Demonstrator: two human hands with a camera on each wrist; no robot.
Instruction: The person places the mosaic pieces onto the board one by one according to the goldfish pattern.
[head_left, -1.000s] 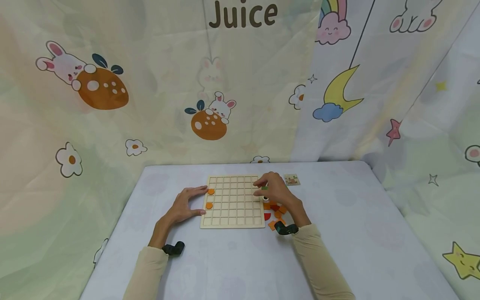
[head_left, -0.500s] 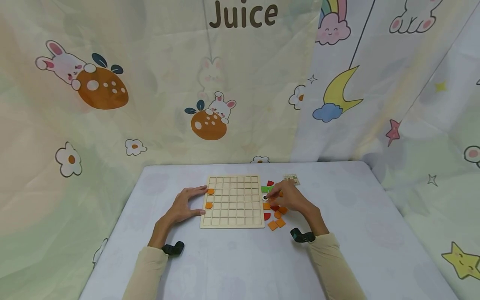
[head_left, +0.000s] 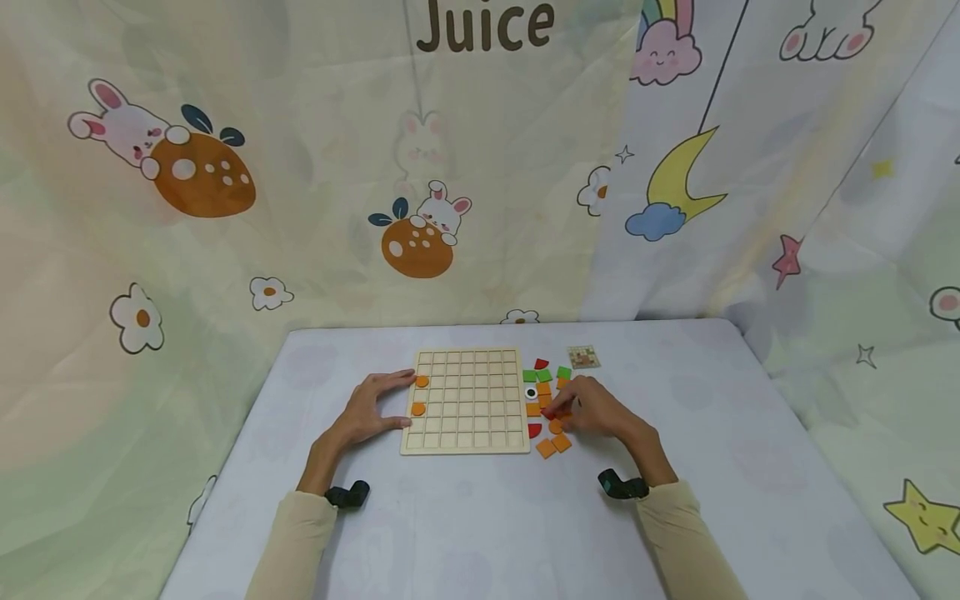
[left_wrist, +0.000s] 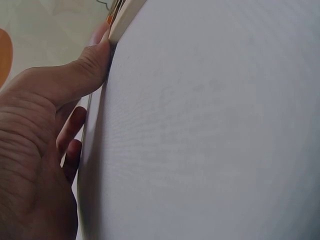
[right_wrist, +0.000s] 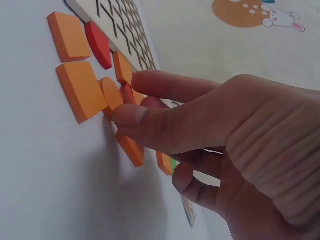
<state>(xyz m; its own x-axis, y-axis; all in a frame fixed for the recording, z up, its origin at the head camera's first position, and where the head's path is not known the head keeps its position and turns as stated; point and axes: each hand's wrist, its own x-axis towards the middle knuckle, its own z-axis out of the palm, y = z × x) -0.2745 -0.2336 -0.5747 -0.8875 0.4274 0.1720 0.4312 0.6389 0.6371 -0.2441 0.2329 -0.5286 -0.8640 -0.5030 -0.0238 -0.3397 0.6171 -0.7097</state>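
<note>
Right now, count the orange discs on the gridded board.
2: the farther disc and the nearer disc, both along the left edge of the board; none looks hidden.

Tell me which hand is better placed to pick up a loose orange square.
Most likely the right hand: it is close by the orange squares, past the right edge of the board. The left hand touches the left edge, with the board between it and those squares.

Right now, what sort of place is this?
Probably a small tabletop play or recording setup; the wider room isn't visible. Signs: a white table, a cartoon-print curtain behind it, and a grid board with small coloured pieces beside it.
</note>
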